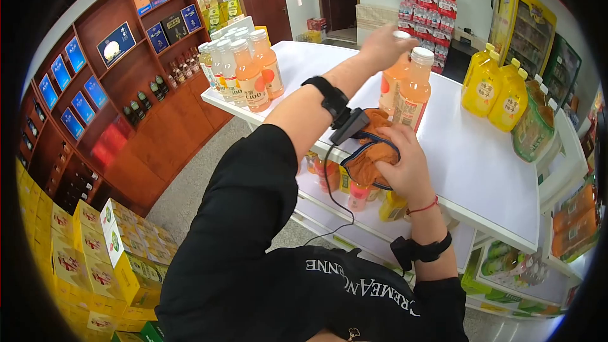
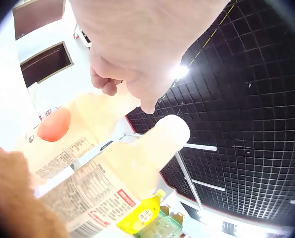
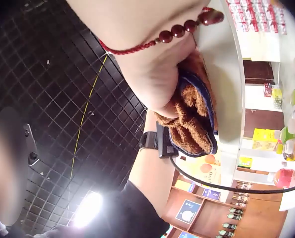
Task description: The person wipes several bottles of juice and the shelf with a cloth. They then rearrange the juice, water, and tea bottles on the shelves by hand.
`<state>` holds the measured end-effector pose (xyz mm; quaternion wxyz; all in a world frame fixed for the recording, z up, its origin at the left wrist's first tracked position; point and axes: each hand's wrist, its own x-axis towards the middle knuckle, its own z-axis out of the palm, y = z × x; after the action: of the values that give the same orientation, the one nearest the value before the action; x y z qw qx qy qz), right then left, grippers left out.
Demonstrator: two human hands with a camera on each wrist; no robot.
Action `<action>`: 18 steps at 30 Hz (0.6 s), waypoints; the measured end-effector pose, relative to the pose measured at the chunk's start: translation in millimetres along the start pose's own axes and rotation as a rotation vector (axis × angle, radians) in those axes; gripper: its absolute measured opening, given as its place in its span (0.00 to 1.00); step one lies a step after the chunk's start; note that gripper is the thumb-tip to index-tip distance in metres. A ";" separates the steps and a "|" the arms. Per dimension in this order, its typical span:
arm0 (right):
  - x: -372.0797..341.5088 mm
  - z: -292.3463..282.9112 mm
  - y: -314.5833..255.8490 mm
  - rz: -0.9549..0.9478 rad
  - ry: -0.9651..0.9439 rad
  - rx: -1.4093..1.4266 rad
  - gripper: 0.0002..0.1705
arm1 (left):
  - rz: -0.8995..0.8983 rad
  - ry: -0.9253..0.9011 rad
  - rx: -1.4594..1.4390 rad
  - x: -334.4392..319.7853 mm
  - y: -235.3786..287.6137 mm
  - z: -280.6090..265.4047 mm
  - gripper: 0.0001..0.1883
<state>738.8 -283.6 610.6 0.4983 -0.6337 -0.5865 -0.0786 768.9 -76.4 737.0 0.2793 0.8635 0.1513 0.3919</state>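
Two peach-coloured bottles stand side by side on the white table; the front one (image 1: 415, 85) (image 2: 132, 166) has a white cap. My left hand (image 1: 386, 47) (image 2: 142, 44) reaches over to the rear bottle (image 1: 393, 82) (image 2: 83, 124), its fingers bent round the cap end, which they largely hide. Close to the table's near edge, my right hand (image 1: 408, 164) (image 3: 152, 82) grips a bunched brown cloth (image 1: 373, 158) (image 3: 189, 124) with dark blue edging. The cloth lies just in front of the bottles' lower parts.
More bottles (image 1: 250, 76) cluster at the white table's (image 1: 487, 177) left end. Yellow jugs (image 1: 482, 82) and a green-labelled pack (image 1: 532, 128) stand on the right. Below the tabletop are shelved drinks (image 1: 358, 196). Yellow cartons (image 1: 92, 247) are stacked at the lower left, and a cable (image 1: 329, 183) hangs across the near edge.
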 end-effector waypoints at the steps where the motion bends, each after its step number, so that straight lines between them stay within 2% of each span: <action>1: -0.4 0.6 -0.8 -0.004 -0.007 0.004 0.29 | 0.022 -0.046 -0.016 4.8 -0.9 8.6 0.34; 3: 0.7 1.8 -3.6 0.028 -0.004 -0.017 0.30 | 0.036 -0.081 -0.026 11.7 -2.2 19.5 0.34; 5: 2.0 1.3 -8.1 0.023 -0.006 -0.024 0.30 | 0.003 -0.125 0.006 16.1 -2.8 21.7 0.30; 6: 2.0 0.9 -9.2 0.026 -0.004 -0.038 0.30 | -0.003 -0.113 0.009 14.7 1.0 17.1 0.30; 9: 2.4 2.8 -10.7 0.012 0.025 -0.031 0.30 | -0.053 -0.231 -0.003 15.0 11.8 4.6 0.31; 13: 3.3 -1.6 -9.7 -0.088 0.054 0.013 0.29 | 0.001 -0.134 -0.009 13.4 11.3 7.7 0.34; 15: 0.8 -4.5 -4.0 0.034 0.117 0.312 0.29 | -0.006 -0.158 -0.037 13.0 15.9 1.8 0.34; 18: 2.2 -7.7 -4.0 0.110 0.073 0.375 0.29 | -0.005 -0.197 -0.056 19.9 7.0 11.0 0.33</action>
<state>739.9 -288.5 618.0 0.6323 -0.5575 -0.5367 0.0366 790.4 -76.4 747.1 0.3178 0.8893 0.1142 0.3084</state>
